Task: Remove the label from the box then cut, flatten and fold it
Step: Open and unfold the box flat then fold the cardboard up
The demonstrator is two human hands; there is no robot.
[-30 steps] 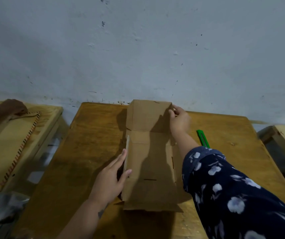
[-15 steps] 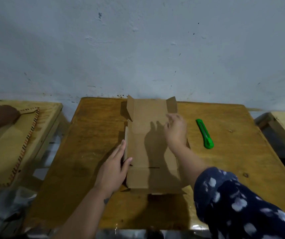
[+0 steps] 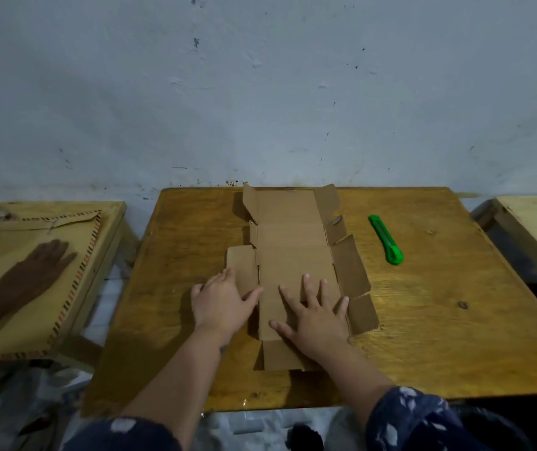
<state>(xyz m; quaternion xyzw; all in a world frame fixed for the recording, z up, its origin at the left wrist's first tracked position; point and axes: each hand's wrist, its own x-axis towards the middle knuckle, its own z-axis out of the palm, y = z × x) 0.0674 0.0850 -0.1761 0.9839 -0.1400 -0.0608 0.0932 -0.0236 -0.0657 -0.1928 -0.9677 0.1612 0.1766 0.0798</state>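
— Which way does the box (image 3: 293, 255) run?
— Opened out, its long axis goes from the near edge of the worktop (image 3: 423, 320) to the far edge, with side flaps partly raised at the right and far end.
— And the hands?
— The left hand (image 3: 220, 304) presses a left flap, fingers spread and released; the right hand (image 3: 314, 315) lies flat on the middle panel, fingers splayed, grasping nothing.
— Anything else?
— A green cutter (image 3: 385, 239) lies to the right, apart from the box. A pale wall (image 3: 260, 92) stands behind; another person's hand (image 3: 37, 268) rests on a bench (image 3: 107, 222) to the left.
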